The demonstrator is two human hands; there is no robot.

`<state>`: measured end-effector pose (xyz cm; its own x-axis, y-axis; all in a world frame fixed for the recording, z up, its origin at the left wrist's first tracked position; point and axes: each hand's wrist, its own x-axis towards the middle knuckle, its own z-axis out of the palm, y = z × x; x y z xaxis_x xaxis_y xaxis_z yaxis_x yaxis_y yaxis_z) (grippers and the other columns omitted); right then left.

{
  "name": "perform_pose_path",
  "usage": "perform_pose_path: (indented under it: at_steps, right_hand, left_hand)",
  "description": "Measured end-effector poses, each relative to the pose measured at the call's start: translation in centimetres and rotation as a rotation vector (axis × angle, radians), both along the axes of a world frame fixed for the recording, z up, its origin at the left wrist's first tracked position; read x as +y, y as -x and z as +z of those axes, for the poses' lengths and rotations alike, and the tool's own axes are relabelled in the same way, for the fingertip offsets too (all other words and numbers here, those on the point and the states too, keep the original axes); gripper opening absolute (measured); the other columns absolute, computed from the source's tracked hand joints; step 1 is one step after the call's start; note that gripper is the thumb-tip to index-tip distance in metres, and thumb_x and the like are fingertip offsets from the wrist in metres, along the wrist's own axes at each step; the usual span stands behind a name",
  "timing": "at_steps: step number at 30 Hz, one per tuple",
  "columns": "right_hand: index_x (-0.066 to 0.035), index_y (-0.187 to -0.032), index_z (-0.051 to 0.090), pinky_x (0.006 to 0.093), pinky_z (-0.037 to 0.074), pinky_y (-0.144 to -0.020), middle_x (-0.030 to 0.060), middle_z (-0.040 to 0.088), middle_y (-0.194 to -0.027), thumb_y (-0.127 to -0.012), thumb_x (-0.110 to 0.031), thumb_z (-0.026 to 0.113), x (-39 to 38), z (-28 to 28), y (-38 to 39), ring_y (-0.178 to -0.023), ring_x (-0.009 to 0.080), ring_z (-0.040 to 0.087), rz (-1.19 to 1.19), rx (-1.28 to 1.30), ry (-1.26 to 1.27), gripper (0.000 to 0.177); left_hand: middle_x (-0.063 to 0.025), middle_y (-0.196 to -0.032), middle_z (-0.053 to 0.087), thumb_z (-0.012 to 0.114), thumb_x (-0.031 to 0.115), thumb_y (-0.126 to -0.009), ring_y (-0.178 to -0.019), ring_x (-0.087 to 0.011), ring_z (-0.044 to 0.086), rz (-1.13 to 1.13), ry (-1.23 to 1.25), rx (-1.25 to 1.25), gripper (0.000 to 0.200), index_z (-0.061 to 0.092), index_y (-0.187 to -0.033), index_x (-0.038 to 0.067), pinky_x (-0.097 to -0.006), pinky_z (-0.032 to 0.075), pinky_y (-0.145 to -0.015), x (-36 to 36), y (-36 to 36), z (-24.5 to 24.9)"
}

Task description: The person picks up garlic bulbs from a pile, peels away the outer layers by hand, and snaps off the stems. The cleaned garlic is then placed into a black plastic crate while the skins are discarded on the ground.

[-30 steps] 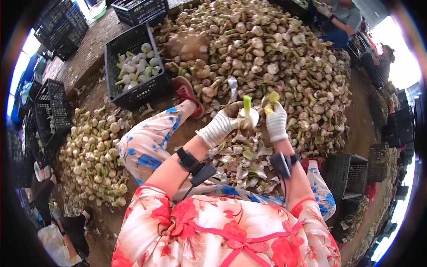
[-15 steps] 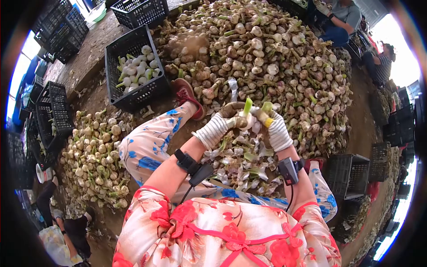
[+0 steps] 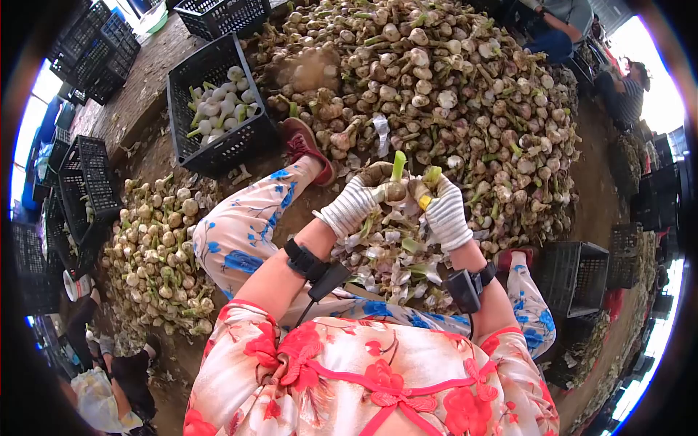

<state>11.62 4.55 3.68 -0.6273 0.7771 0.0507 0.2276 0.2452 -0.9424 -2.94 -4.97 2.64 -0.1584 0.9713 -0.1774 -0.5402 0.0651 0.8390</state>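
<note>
My left hand (image 3: 354,206), in a white knit glove with a dirty dark palm, has its fingers wrapped round a garlic bulb (image 3: 395,190). A short pale-green stem (image 3: 398,167) stands up from the bulb. Close beside it, my gloved right hand (image 3: 445,212) is closed, its fingertips right at the bulb. A greenish stub (image 3: 432,175) and a bit of yellow (image 3: 424,202) show at those fingers; I cannot tell what they grip. Below both hands lie loose garlic skins and stem scraps (image 3: 400,265) between my legs.
A big heap of untrimmed garlic (image 3: 465,94) spreads in front. A black crate (image 3: 229,149) at the front left holds cleaned white bulbs. Another garlic pile (image 3: 156,254) lies at left. An upright black crate (image 3: 574,280) stands at right. Other people sit at the edges.
Between my hands the white bulb face has turned away, and a browner side now shows. The right hand has tilted and shifted slightly left.
</note>
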Motion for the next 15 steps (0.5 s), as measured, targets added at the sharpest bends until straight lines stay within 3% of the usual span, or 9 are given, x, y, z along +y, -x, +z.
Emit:
perform_pose_path:
  at_steps: [2, 6, 11, 13, 14, 15]
  right_hand:
    - [0.002, -0.086, 0.056, 0.0213, 0.041, -0.055, -0.0001, 0.057, -0.073, -0.079, -0.010, 0.062, 0.5, -0.6, 0.2, -0.065, 0.0040, 0.044, -0.086, 0.035, 0.258, 0.015]
    - [0.002, -0.087, 0.057, 0.0209, 0.042, -0.056, 0.0008, 0.058, -0.075, -0.081, -0.010, 0.061, 0.4, -1.4, 0.5, -0.065, 0.0041, 0.045, -0.113, 0.052, 0.296, 0.014]
    - [0.002, -0.083, 0.056, 0.0211, 0.041, -0.055, 0.0017, 0.058, -0.071, -0.080, -0.010, 0.061, -0.2, -2.7, 0.3, -0.064, 0.0044, 0.045, -0.065, 0.190, 0.257, 0.013]
    - [0.001, -0.079, 0.054, 0.0230, 0.044, -0.057, 0.0108, 0.060, -0.071, -0.078, -0.012, 0.061, 1.0, -6.0, -0.4, -0.061, 0.0121, 0.050, -0.085, -0.132, -0.049, 0.015]
    - [0.000, -0.076, 0.052, 0.0313, 0.047, -0.062, 0.0195, 0.059, -0.073, -0.077, -0.016, 0.059, 1.5, -7.2, -1.1, -0.063, 0.0279, 0.056, 0.020, -0.453, -0.265, 0.017]
    - [-0.001, -0.081, 0.055, 0.0398, 0.047, -0.067, 0.0218, 0.059, -0.080, -0.076, -0.018, 0.056, 1.9, -8.3, -1.9, -0.072, 0.0378, 0.055, 0.199, -0.770, -0.282, 0.018]
  left_hand:
    - [-0.0052, -0.104, 0.056, 0.064, 0.020, -0.077, -0.096, -0.0131, 0.053, -0.020, -0.029, 0.011, 0.044, 0.049, -0.114, 0.003, -0.0274, 0.043, -0.084, -0.3, 0.3, -0.1]
    - [-0.0053, -0.104, 0.056, 0.064, 0.020, -0.076, -0.095, -0.0140, 0.054, -0.069, -0.033, -0.209, 0.044, 0.049, -0.114, 0.002, -0.0257, 0.044, -0.082, -0.2, 0.8, 0.4]
    - [-0.0054, -0.098, 0.057, 0.063, 0.024, -0.079, -0.091, -0.0125, 0.054, 0.066, -0.010, -0.036, 0.043, 0.049, -0.113, 0.001, -0.0252, 0.044, -0.080, -0.1, 0.5, -0.5]
    - [-0.0054, -0.096, 0.057, 0.059, 0.025, -0.082, -0.087, -0.0117, 0.055, 0.166, -0.097, -0.144, 0.040, 0.049, -0.111, 0.000, -0.0250, 0.045, -0.079, 0.2, 0.4, -0.9]
    - [-0.0054, -0.092, 0.058, 0.056, 0.028, -0.084, -0.083, -0.0119, 0.056, 0.148, -0.076, -0.175, 0.039, 0.049, -0.110, 0.000, -0.0245, 0.045, -0.076, 0.4, 0.5, -0.7]
    - [-0.0054, -0.092, 0.058, 0.056, 0.028, -0.084, -0.083, -0.0119, 0.056, 0.150, -0.083, -0.170, 0.039, 0.049, -0.110, 0.000, -0.0245, 0.045, -0.076, 0.6, 0.7, -0.8]
